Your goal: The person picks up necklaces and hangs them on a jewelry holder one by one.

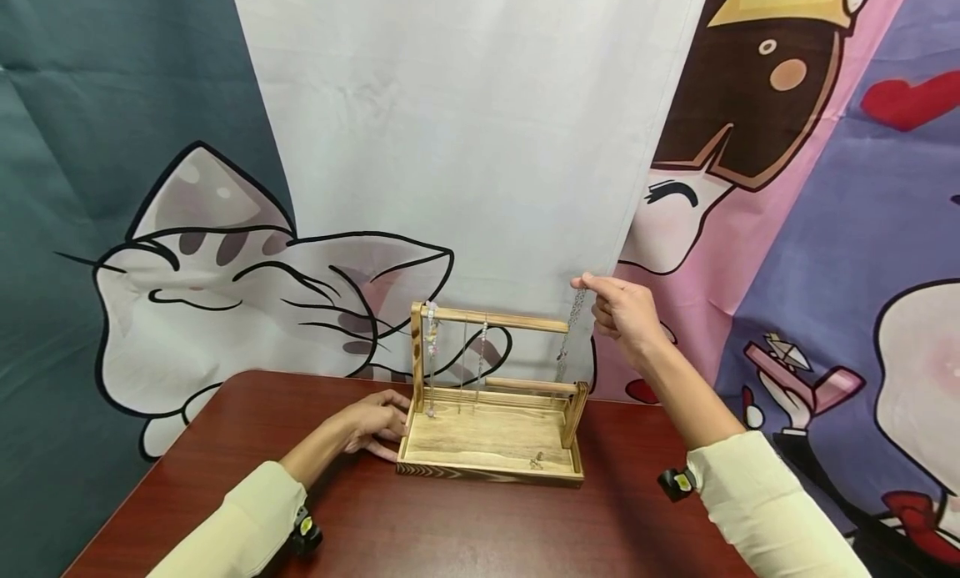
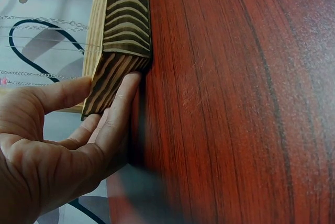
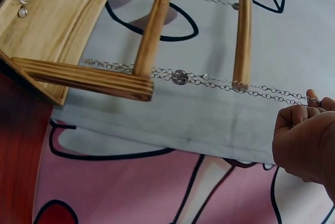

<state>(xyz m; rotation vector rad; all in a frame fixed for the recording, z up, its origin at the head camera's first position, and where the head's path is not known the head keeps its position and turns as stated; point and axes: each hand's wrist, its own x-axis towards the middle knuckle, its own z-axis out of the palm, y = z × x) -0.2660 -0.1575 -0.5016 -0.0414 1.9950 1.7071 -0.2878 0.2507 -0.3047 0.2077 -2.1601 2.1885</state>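
A wooden jewelry stand (image 1: 487, 432) has a tray base, a left post with an upper bar and a shorter right post with a lower bar. My left hand (image 1: 377, 424) grips the tray's left end, with fingertips at its upper and lower edges (image 2: 112, 85). High at the right, my right hand (image 1: 626, 311) pinches a silver chain necklace (image 1: 573, 319) between thumb and fingers. Its doubled strands hang past the free end of the upper bar (image 3: 242, 41) and the lower bar (image 3: 152, 30). A round charm (image 3: 179, 77) sits along the chain.
A beaded necklace (image 1: 431, 336) and thinner necklaces (image 1: 482, 344) hang from the upper bar. Small earrings (image 1: 537, 460) lie in the tray's front right. The stand rests on a reddish-brown table (image 1: 465, 528), with a printed cloth (image 1: 465, 144) behind it.
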